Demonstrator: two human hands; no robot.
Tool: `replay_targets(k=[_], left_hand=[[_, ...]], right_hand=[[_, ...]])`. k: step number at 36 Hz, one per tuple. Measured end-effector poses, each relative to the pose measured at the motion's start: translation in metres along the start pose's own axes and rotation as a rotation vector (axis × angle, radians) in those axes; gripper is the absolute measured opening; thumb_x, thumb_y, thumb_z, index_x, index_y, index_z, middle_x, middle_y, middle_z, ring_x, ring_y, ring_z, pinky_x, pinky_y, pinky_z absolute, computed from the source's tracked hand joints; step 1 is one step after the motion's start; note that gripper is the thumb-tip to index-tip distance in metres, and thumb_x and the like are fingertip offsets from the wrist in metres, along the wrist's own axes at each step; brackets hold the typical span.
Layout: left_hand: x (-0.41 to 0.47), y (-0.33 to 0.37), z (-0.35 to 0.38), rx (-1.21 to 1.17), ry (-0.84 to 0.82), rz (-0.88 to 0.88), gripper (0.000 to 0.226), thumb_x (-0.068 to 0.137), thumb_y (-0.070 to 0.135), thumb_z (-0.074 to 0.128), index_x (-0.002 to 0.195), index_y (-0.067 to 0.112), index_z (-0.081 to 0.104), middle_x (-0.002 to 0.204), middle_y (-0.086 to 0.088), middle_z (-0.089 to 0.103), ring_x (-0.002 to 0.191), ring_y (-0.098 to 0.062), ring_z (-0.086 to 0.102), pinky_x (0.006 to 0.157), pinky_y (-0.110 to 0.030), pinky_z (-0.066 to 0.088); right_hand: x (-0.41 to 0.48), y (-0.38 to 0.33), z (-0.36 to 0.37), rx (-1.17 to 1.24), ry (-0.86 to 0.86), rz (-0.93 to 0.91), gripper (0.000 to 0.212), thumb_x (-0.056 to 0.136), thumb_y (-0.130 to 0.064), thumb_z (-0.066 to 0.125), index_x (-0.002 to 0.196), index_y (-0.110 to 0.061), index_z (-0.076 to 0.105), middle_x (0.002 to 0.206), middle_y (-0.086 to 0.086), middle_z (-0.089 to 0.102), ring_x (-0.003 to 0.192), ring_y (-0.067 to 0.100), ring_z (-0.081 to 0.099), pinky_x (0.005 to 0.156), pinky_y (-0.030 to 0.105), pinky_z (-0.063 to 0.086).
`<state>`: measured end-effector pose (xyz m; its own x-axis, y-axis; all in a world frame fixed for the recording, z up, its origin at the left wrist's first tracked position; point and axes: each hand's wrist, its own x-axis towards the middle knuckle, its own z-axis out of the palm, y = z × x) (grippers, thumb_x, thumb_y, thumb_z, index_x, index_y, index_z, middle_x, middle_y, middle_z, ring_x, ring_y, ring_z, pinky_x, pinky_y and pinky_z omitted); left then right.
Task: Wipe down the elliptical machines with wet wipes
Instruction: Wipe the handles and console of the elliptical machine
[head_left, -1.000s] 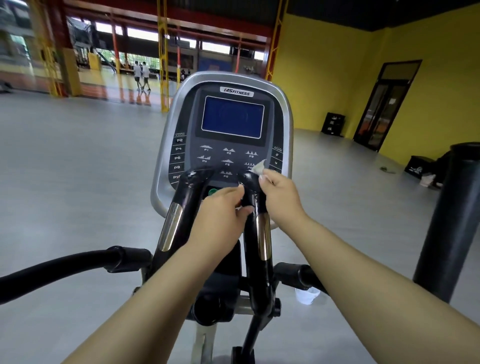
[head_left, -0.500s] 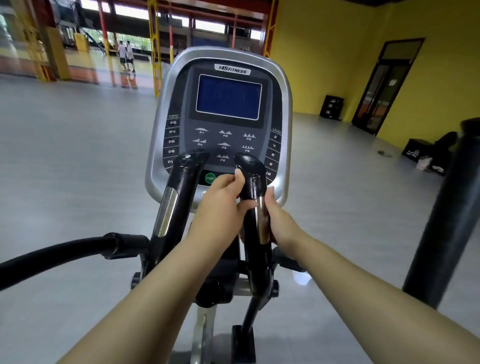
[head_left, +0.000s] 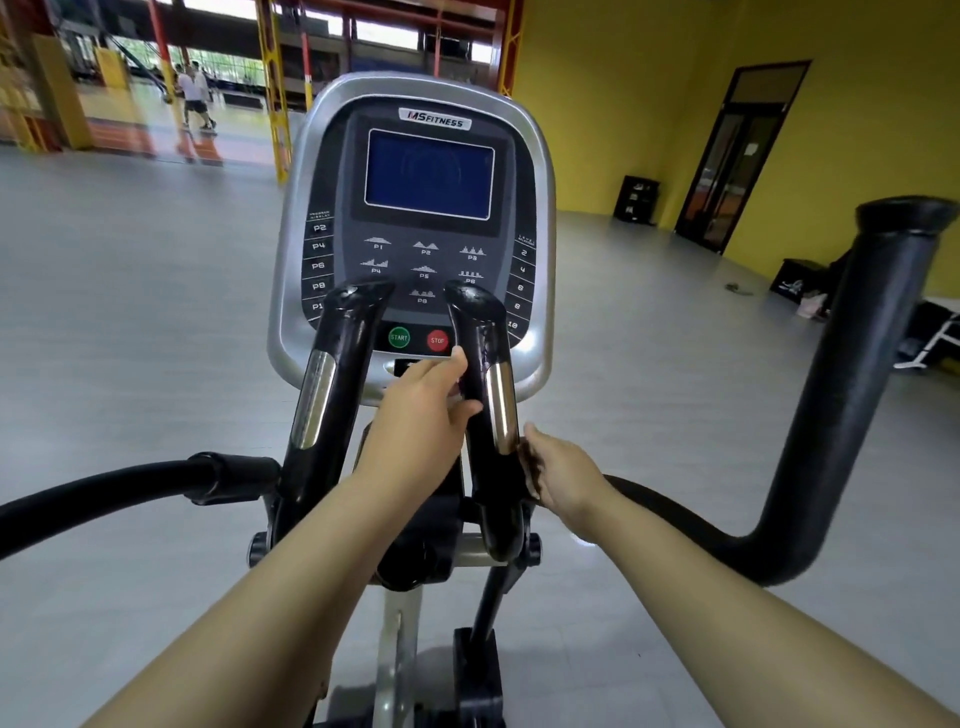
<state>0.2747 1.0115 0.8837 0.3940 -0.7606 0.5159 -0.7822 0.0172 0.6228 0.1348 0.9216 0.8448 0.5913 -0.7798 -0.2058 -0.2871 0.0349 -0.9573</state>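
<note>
Handlebar first: a long black swing handlebar (head_left: 104, 493) of the elliptical machine (head_left: 400, 649) curves in from the left edge of the view and joins the machine's central post. Far behind it, by the open hall front, two people (head_left: 195, 96) stand on the grey floor (head_left: 130, 312). Next comes the left pulse grip (head_left: 332, 374), black with a chrome strip, which rises to the console's lower edge and is untouched. The console (head_left: 540, 218) stands in the middle, silver-rimmed, with a dark blue screen (head_left: 429, 174) and, at its lower edge between the two grips, a green START button (head_left: 399, 338) and a red STOP button (head_left: 437, 341). The left hand (head_left: 421, 415) reaches across and grips the right pulse grip (head_left: 478, 332) from its left side, one digit laid up along the black tube and the fingers curled against it beside the chrome strip. The right hand (head_left: 563, 475) is lower, against the grip's right side at the foot of the chrome strip; its fingertips are blurred and partly hidden behind the tube, so their state cannot be told, nor whether a wet wipe lies under them. Right of that, the other swing handlebar (head_left: 852, 364) bends upward, and a dark doorway (head_left: 727, 161) sits in the yellow wall (head_left: 857, 104)
</note>
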Motion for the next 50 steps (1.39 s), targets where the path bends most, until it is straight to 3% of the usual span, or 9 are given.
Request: replay_targets(k=[2,6,10,15,27,32,41,46,50], left_hand=[[-0.006,-0.001,-0.001,0.000,-0.059,-0.013,0.046,0.088,0.009,0.062,0.132,0.017,0.052,0.112,-0.002,0.061,0.102,-0.016,0.061,0.090,-0.031,0.049],[-0.014,-0.004,-0.003,0.065,-0.143,0.034,0.027,0.088,0.012,0.062,0.113,0.021,0.062,0.094,0.003,0.065,0.080,-0.006,0.059,0.080,-0.031,0.051],[-0.017,-0.007,-0.010,0.110,-0.177,0.072,0.023,0.088,0.018,0.063,0.110,0.023,0.068,0.097,0.006,0.067,0.086,-0.008,0.058,0.081,-0.028,0.049],[-0.017,-0.007,-0.034,0.125,-0.055,0.041,0.013,0.084,0.010,0.065,0.091,0.018,0.072,0.087,0.003,0.068,0.080,-0.013,0.060,0.076,-0.029,0.051],[0.005,-0.026,-0.090,0.157,0.188,-0.213,0.037,0.081,0.019,0.071,0.116,0.016,0.062,0.111,-0.002,0.055,0.100,-0.021,0.054,0.083,-0.024,0.038],[0.005,-0.038,-0.089,0.125,0.111,-0.296,0.031,0.079,0.027,0.072,0.110,0.020,0.067,0.097,0.000,0.066,0.092,-0.020,0.063,0.082,-0.038,0.052],[-0.001,-0.045,-0.085,0.119,0.229,-0.302,0.021,0.079,0.032,0.073,0.075,0.014,0.062,0.064,0.003,0.061,0.066,-0.012,0.058,0.059,-0.020,0.044],[-0.003,-0.044,-0.086,0.106,0.234,-0.292,0.023,0.078,0.033,0.074,0.078,0.012,0.066,0.069,0.002,0.064,0.068,-0.017,0.060,0.064,-0.030,0.050],[-0.004,-0.043,-0.087,0.079,0.231,-0.309,0.022,0.078,0.034,0.074,0.084,0.013,0.069,0.075,0.001,0.067,0.073,-0.016,0.063,0.070,-0.032,0.052]], right_hand=[[-0.005,-0.002,-0.003,-0.018,0.047,-0.008,0.034,0.094,-0.020,0.043,0.063,-0.010,0.052,0.064,0.006,0.044,0.063,0.018,0.037,0.073,0.033,0.026],[-0.014,-0.013,-0.008,-0.123,0.083,-0.019,0.036,0.081,0.011,0.044,0.051,-0.009,0.047,0.052,0.005,0.041,0.053,0.020,0.034,0.055,0.029,0.030],[-0.029,-0.027,-0.008,-0.426,0.129,-0.180,0.039,0.084,0.001,0.057,0.053,-0.020,0.065,0.054,-0.007,0.054,0.056,0.017,0.049,0.058,0.023,0.041],[-0.037,-0.063,0.003,-0.329,0.353,-0.442,0.017,0.086,-0.008,0.066,0.082,-0.024,0.072,0.070,-0.018,0.064,0.064,-0.008,0.059,0.057,-0.001,0.040],[0.006,-0.143,0.064,-0.525,0.309,-0.853,0.025,0.089,-0.011,0.059,0.111,-0.017,0.068,0.100,-0.004,0.055,0.094,0.011,0.056,0.086,0.022,0.045],[0.039,-0.161,0.081,-0.642,0.242,-0.784,0.023,0.092,-0.012,0.054,0.109,-0.014,0.069,0.105,0.001,0.052,0.098,0.015,0.051,0.084,0.020,0.035],[0.039,-0.167,0.094,-0.847,-0.078,-0.829,0.030,0.097,-0.011,0.045,0.110,-0.025,0.068,0.111,-0.012,0.064,0.098,0.009,0.053,0.075,0.012,0.036],[0.035,-0.163,0.079,-0.970,-0.169,-0.893,0.034,0.094,-0.006,0.049,0.121,-0.021,0.064,0.132,-0.004,0.059,0.120,0.012,0.053,0.101,0.022,0.038],[0.037,-0.174,0.075,-1.030,-0.068,-0.801,0.038,0.092,-0.004,0.044,0.115,-0.023,0.067,0.099,-0.002,0.067,0.072,0.005,0.056,0.067,0.023,0.044]])
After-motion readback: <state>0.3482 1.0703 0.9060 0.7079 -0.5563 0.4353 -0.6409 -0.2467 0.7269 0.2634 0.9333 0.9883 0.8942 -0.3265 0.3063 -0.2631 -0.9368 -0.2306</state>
